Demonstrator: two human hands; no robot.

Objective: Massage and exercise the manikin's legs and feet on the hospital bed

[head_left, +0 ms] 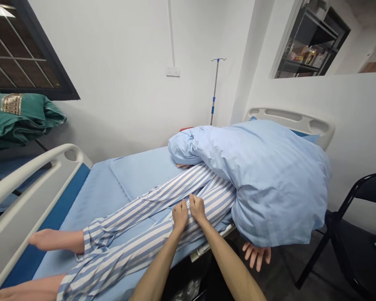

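My left hand (180,214) and my right hand (197,207) are close together, both closed, over the near thigh of the striped trousers (150,238). Their curled fingers hide whatever might be in them. The blue-and-white trousers are worn by a figure lying on the bed; from this view I cannot tell whether it is a manikin. A bare foot (54,240) sticks out at the left. A light blue quilt (269,167) is heaped over the upper body. From beneath its near edge hangs the figure's hand (257,254), fingers spread, past the bed's side.
The bed has a pale footboard (62,161) at left and a headboard (322,127) at right. Behind it stands a drip pole (215,83). A black folding chair (338,221) is close to the right. Green cloth (34,115) lies piled below the window.
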